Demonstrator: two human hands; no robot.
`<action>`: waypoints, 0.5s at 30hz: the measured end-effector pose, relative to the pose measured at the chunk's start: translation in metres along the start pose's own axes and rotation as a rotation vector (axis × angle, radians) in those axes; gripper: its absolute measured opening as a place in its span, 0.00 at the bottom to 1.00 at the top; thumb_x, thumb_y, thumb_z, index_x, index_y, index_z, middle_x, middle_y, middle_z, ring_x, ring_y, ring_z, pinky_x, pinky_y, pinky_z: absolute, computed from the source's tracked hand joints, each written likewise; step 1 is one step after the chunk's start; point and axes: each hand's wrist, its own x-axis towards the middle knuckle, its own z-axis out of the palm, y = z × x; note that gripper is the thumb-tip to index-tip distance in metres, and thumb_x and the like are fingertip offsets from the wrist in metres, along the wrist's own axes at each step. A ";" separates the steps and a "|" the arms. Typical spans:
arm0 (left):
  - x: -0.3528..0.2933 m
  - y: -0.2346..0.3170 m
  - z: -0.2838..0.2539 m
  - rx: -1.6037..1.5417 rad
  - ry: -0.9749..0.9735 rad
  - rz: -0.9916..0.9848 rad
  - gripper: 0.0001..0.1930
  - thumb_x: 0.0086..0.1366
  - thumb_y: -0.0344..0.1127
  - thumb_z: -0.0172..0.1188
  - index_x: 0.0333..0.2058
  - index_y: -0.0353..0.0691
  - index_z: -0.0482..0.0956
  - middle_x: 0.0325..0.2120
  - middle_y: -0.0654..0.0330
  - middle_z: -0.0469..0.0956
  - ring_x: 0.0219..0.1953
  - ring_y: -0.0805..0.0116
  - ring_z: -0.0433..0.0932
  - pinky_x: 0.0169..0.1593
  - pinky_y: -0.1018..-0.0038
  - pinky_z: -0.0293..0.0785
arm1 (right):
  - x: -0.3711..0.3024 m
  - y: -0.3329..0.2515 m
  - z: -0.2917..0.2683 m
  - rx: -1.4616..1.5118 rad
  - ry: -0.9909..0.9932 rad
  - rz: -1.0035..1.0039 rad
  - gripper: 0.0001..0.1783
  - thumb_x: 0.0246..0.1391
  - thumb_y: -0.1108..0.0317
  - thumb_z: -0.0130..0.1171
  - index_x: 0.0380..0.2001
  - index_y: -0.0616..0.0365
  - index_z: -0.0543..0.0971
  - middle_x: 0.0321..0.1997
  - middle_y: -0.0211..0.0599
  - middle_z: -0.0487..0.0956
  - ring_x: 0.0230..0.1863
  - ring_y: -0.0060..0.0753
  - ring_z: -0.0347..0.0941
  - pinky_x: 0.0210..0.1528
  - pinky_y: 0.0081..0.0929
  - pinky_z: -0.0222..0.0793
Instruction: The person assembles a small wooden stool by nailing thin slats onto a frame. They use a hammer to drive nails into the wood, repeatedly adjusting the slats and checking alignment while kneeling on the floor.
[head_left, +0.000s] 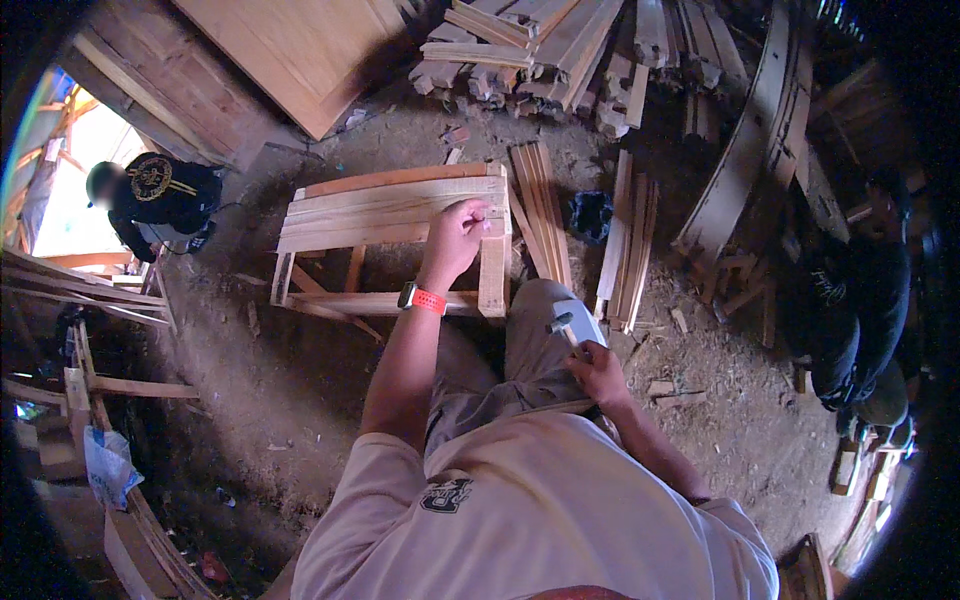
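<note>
Left fingers (472, 211) pinched together over the wooden frame (350, 212), right fingers (592, 360) clamped on a hammer (562, 323): probably nail-setting, calling for careful aim

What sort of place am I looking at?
Probably a woodworking shop: piled boards, a wooden frame, and a hammer in the right hand suggest it.

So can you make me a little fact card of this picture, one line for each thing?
Left grip: by a top corner of the wooden frame; can't tell if it holds anything
Right grip: holding a hammer
Left wrist: watch, orange-red band
Right of frame: loose boards
Far side: wood pile
Left background: a crouching person
</note>
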 end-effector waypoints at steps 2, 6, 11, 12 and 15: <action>-0.001 -0.002 0.005 0.013 -0.002 -0.009 0.14 0.64 0.23 0.65 0.49 0.36 0.80 0.35 0.53 0.82 0.39 0.63 0.84 0.46 0.70 0.81 | -0.001 -0.002 -0.002 -0.011 0.002 0.033 0.15 0.56 0.62 0.67 0.39 0.64 0.79 0.24 0.30 0.77 0.26 0.20 0.68 0.28 0.29 0.64; 0.000 0.010 0.010 0.014 0.012 -0.001 0.12 0.66 0.21 0.63 0.47 0.33 0.79 0.38 0.53 0.82 0.41 0.65 0.83 0.48 0.72 0.80 | 0.002 0.015 0.000 -0.026 0.024 0.021 0.16 0.56 0.62 0.67 0.39 0.64 0.79 0.23 0.32 0.78 0.25 0.20 0.69 0.28 0.29 0.64; -0.004 -0.010 0.015 -0.125 0.053 0.004 0.10 0.67 0.20 0.61 0.46 0.33 0.79 0.39 0.54 0.82 0.43 0.67 0.83 0.48 0.72 0.80 | 0.002 0.006 -0.001 -0.027 0.003 0.029 0.15 0.56 0.63 0.66 0.40 0.65 0.79 0.24 0.32 0.78 0.24 0.21 0.69 0.28 0.29 0.64; -0.004 -0.011 0.016 -0.109 0.053 0.008 0.10 0.67 0.20 0.61 0.46 0.33 0.79 0.39 0.54 0.82 0.43 0.67 0.83 0.48 0.72 0.80 | 0.003 0.010 0.000 -0.023 0.009 0.018 0.15 0.56 0.63 0.66 0.40 0.65 0.79 0.24 0.32 0.78 0.24 0.22 0.69 0.28 0.29 0.64; -0.003 -0.006 0.018 -0.039 0.056 0.051 0.09 0.67 0.21 0.61 0.46 0.32 0.79 0.39 0.53 0.82 0.44 0.66 0.83 0.48 0.72 0.80 | 0.003 0.012 -0.001 -0.031 0.012 0.016 0.15 0.57 0.63 0.66 0.40 0.65 0.79 0.24 0.32 0.78 0.25 0.21 0.69 0.28 0.28 0.64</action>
